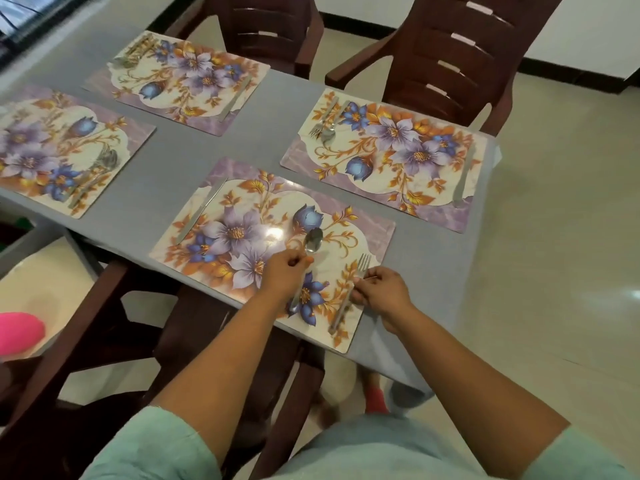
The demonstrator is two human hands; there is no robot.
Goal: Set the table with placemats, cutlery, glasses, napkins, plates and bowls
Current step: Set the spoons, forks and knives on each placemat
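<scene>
Several floral placemats lie on the grey table [173, 168]. On the nearest placemat [374, 230] my left hand [285, 277] pinches the handle of a spoon [312, 240], whose bowl points away from me. My right hand [379, 289] holds the handle of a fork [360, 266] beside it, tines pointing away. A knife [201, 211] lies along that mat's left side. The far right placemat [381, 157] carries a fork and spoon [323, 128] and a knife [462, 183]. The two left mats also hold cutlery.
Two dark brown plastic chairs [450, 57] stand at the table's far side, and another brown chair [207, 341] sits right in front of me under the near edge. A pink object [19, 332] shows at the far left. Tiled floor lies to the right.
</scene>
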